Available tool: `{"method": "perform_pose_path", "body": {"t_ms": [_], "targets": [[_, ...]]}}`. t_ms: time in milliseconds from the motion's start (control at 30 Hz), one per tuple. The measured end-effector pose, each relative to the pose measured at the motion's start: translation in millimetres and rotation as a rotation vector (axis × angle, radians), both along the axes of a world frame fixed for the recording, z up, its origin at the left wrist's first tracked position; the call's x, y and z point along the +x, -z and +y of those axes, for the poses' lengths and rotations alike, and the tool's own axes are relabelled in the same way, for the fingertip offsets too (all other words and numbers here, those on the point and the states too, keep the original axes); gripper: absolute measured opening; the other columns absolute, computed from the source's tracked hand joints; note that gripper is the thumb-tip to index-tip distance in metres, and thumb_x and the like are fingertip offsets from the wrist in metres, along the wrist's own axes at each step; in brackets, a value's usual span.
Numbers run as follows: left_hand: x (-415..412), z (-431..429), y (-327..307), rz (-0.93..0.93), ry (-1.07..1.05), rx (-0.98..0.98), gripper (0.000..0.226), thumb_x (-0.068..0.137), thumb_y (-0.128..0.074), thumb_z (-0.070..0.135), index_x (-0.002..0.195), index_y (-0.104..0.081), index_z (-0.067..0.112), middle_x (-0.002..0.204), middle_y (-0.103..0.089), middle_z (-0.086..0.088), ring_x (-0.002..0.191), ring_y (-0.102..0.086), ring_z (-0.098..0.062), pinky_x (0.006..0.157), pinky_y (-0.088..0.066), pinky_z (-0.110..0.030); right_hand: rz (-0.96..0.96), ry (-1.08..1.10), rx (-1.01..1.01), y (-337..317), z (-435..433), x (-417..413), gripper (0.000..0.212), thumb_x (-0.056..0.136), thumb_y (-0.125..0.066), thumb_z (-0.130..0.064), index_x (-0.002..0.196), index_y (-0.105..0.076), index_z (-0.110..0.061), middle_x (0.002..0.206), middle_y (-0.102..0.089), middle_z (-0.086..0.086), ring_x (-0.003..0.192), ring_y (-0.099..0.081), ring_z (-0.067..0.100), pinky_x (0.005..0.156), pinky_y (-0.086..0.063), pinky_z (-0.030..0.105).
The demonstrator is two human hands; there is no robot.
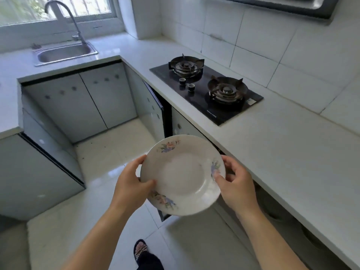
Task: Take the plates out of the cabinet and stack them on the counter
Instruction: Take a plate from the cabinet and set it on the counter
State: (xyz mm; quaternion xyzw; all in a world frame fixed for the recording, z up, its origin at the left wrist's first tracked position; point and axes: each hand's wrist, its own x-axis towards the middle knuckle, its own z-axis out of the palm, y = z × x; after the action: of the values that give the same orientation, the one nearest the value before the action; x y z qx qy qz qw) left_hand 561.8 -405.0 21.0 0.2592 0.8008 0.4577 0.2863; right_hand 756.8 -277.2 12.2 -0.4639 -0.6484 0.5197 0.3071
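A white desk (282, 145) runs along the tiled wall, with a black two-burner hob (206, 90) set into it. Just beside its front edge, above the floor, a flowered plate (183, 174) is held slightly tilted. The left hand (130, 186) grips its left rim and the right hand (237, 184) its right rim.

Home kitchen: a white counter (272, 143) wraps round the corner over grey base cabinets (87, 102), with a black two-burner gas hob (206, 90) set into it and the edge of a range hood (272, 4) above. Steel sink (66, 52) with a gooseneck faucet (64, 18) sits under a window (58, 6). White wall tiles (263, 36), glossy pale floor tiles (109, 152) — domestic fittings throughout.
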Motion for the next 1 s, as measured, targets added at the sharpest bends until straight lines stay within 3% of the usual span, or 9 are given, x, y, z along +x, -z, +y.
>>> {"method": "perform_pose_path", "body": {"t_ms": [133, 300, 467, 600, 767, 1000], "targets": [[-47, -32, 1, -0.011, -0.112, 0.023, 0.066, 0.069, -0.065, -0.001, 0.119, -0.05, 0.038, 0.115, -0.063, -0.001, 0.07, -0.068, -0.021, 0.063, -0.056, -0.033, 0.003, -0.124, -0.005, -6, -14, -62, 0.035, 0.086, -0.065, -0.016, 0.118, -0.057, -0.029, 0.104, -0.066, -0.013, 0.092, -0.065, 0.006, 0.071, -0.058, 0.024], [-136, -81, -5, 0.043, -0.278, 0.024, 0.069, 0.068, -0.069, -0.002, 0.128, -0.051, 0.026, 0.118, -0.058, 0.002, 0.069, -0.065, -0.012, 0.06, -0.055, -0.025, 0.015, -0.277, -0.022, -5, -39, -175, 0.037, 0.086, -0.064, -0.016, 0.121, -0.055, -0.027, 0.108, -0.064, -0.009, 0.092, -0.066, 0.012, 0.064, -0.058, 0.022], [-228, -131, -16, 0.13, -0.39, 0.034, 0.069, 0.065, -0.072, -0.004, 0.124, -0.052, 0.026, 0.112, -0.059, 0.005, 0.09, -0.065, -0.024, 0.072, -0.056, -0.036, 0.055, -0.393, -0.02, -6, -72, -288, 0.036, 0.086, -0.063, -0.014, 0.118, -0.056, -0.028, 0.105, -0.064, -0.011, 0.077, -0.067, 0.003, 0.061, -0.056, 0.02], [-288, -169, -16, 0.173, -0.487, 0.021, 0.069, 0.065, -0.073, -0.002, 0.124, -0.052, 0.028, 0.111, -0.056, 0.01, 0.095, -0.064, -0.024, 0.079, -0.056, -0.041, 0.068, -0.471, -0.022, -5, -97, -365, 0.036, 0.086, -0.063, -0.013, 0.117, -0.057, -0.031, 0.099, -0.066, -0.012, 0.069, -0.066, 0.001, 0.058, -0.056, 0.021], [-335, -203, -11, 0.14, -0.569, 0.017, 0.069, 0.065, -0.074, 0.002, 0.123, -0.051, 0.033, 0.108, -0.055, 0.018, 0.097, -0.063, -0.02, 0.083, -0.056, -0.041, 0.057, -0.555, -0.043, -2, -119, -430, 0.04, 0.085, -0.064, -0.01, 0.121, -0.058, -0.026, 0.093, -0.067, -0.012, 0.065, -0.066, 0.002, 0.053, -0.05, 0.015], [-383, -215, -5, 0.125, -0.669, -0.01, 0.067, 0.066, -0.072, 0.003, 0.124, -0.05, 0.03, 0.114, -0.056, 0.011, 0.098, -0.062, -0.022, 0.086, -0.054, -0.041, -0.004, -0.66, -0.005, 2, -124, -502, 0.039, 0.085, -0.061, -0.004, 0.118, -0.059, -0.023, 0.092, -0.066, -0.013, 0.062, -0.065, -0.001, 0.05, -0.047, 0.012]]}}
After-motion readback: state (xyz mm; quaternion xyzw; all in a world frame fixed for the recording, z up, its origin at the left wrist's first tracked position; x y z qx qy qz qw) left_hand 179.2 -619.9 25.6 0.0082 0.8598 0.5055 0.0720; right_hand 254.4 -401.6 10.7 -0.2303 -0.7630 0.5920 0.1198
